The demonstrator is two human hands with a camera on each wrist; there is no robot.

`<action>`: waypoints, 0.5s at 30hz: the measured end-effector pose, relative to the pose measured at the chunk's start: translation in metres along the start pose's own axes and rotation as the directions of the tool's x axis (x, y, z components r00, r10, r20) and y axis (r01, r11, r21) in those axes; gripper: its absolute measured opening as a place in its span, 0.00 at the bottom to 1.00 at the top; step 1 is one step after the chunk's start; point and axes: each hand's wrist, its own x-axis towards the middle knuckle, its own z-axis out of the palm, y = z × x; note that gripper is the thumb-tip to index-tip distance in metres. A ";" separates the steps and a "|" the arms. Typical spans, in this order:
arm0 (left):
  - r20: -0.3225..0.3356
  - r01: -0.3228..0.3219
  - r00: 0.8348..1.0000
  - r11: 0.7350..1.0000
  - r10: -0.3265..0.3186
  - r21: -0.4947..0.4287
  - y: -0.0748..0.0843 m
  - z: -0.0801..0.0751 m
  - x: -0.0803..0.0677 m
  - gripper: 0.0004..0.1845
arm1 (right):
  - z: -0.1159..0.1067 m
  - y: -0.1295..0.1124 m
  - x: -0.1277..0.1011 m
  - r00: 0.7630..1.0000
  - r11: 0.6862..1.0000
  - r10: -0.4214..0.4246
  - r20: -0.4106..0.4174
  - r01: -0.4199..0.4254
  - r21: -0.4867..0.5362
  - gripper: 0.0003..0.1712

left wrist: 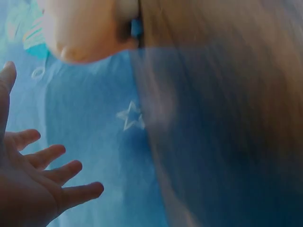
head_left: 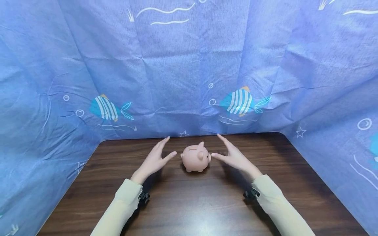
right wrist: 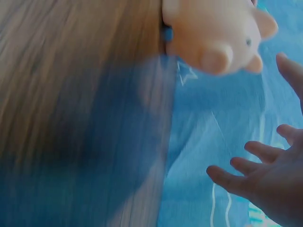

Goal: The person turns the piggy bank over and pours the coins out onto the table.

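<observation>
While the blue fish cloth (head_left: 59, 82) hangs on the far left side, the left sleeve (head_left: 118, 209) comes up over the dark wooden desk (head_left: 192, 203). The left hand (head_left: 155, 159) is spread wide, with straight fingers and the thumb pointing at the pink piggy bank (head_left: 195, 158). This hand holds nothing and sits just beside the pig, with a small gap between them. In the left wrist view the fingers (left wrist: 71, 171) are fanned out in front of the blue cloth, and the pig's round body (left wrist: 85, 28) shows at the top.

Next comes the piggy bank, standing upright on the desk near the back edge, right between the two hands. Its snout points to the right.

Then comes the right hand (head_left: 233, 155), also spread wide and holding nothing. Its thumb tip is very close to the pig's snout; whether it touches cannot be told. In the right wrist view the pig's face (right wrist: 218, 33) is above the fanned fingers (right wrist: 236, 182). The right sleeve (head_left: 280, 206) follows, and more fish cloth hangs behind.
</observation>
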 end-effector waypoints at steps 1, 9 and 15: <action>0.015 -0.002 1.000 1.000 0.002 -0.008 0.001 0.004 0.001 0.46 | 0.003 -0.002 0.001 1.000 1.000 -0.013 0.015 0.013 0.008 0.56; 0.123 -0.089 0.988 0.996 0.089 -0.005 0.015 0.029 0.007 0.47 | 0.030 -0.010 0.007 0.987 0.988 -0.117 0.108 0.105 0.110 0.61; 0.197 -0.110 0.974 0.993 0.115 -0.038 0.019 0.041 0.009 0.50 | 0.045 -0.012 0.011 0.975 0.978 -0.153 0.158 0.127 0.168 0.63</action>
